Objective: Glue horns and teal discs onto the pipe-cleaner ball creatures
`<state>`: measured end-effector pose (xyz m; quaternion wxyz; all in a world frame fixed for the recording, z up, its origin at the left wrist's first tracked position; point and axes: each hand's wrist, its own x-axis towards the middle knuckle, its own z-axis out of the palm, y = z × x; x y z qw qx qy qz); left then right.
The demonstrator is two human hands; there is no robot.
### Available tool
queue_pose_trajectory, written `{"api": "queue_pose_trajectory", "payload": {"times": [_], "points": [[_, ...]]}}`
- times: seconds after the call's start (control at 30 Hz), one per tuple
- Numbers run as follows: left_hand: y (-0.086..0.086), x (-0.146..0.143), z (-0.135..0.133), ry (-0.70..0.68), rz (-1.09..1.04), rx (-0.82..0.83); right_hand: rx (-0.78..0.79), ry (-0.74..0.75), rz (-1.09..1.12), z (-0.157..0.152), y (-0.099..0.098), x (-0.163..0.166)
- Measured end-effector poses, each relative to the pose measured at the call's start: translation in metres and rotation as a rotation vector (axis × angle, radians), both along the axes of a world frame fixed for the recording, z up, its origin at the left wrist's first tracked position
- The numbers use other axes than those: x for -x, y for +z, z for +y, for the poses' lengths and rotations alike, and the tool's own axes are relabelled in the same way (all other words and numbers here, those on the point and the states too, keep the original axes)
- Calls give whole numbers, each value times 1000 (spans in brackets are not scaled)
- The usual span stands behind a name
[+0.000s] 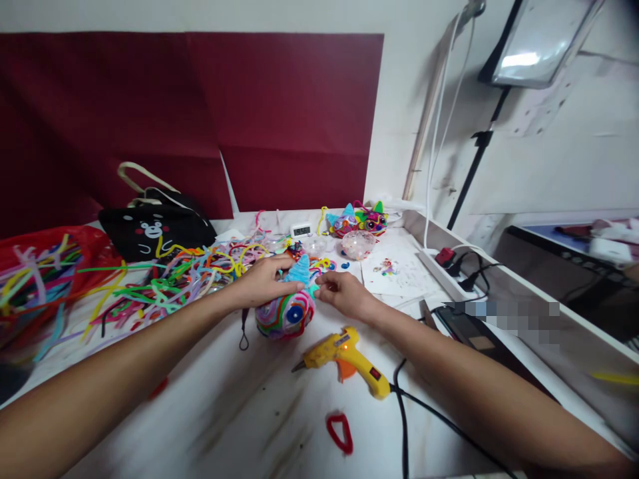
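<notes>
A round craft toy (284, 314) wound with multicoloured pipe cleaners sits on the white table in front of me. It has a blue button-like eye (295, 315) and a light-blue pointed ear (299, 271). My left hand (263, 283) grips it from the top left, thumb along the base of the ear. At its right side, my right hand (344, 293) has thumb and fingertips pinched on a small teal pipe-cleaner piece (313, 291) touching the toy. Just below lies a yellow hot glue gun (344, 356), its nozzle pointing left and a small light lit.
Loose pipe cleaners (164, 286) spread across the left. A red pipe-cleaner loop (339, 433) lies near the front. Behind are finished toys (344, 221), a clear bowl (358, 245) and a small digital clock (300, 230). A power strip (449, 274) and black cables (403, 426) run on the right.
</notes>
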<state>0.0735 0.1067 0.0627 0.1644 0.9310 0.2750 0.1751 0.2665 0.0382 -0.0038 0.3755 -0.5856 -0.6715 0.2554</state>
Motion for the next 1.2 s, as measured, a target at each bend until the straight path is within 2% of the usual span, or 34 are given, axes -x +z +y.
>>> {"api": "queue_pose_trajectory", "payload": {"times": [0.43, 0.97, 1.2], "points": [[-1, -4, 0, 28, 12, -5, -106, -23, 56, -14, 10, 10], [-3, -11, 4, 21, 41, 87, -121, 1, 160, -10, 5, 12], [-8, -12, 6, 18, -15, 98, -113, -2, 191, -9, 3, 13]]}}
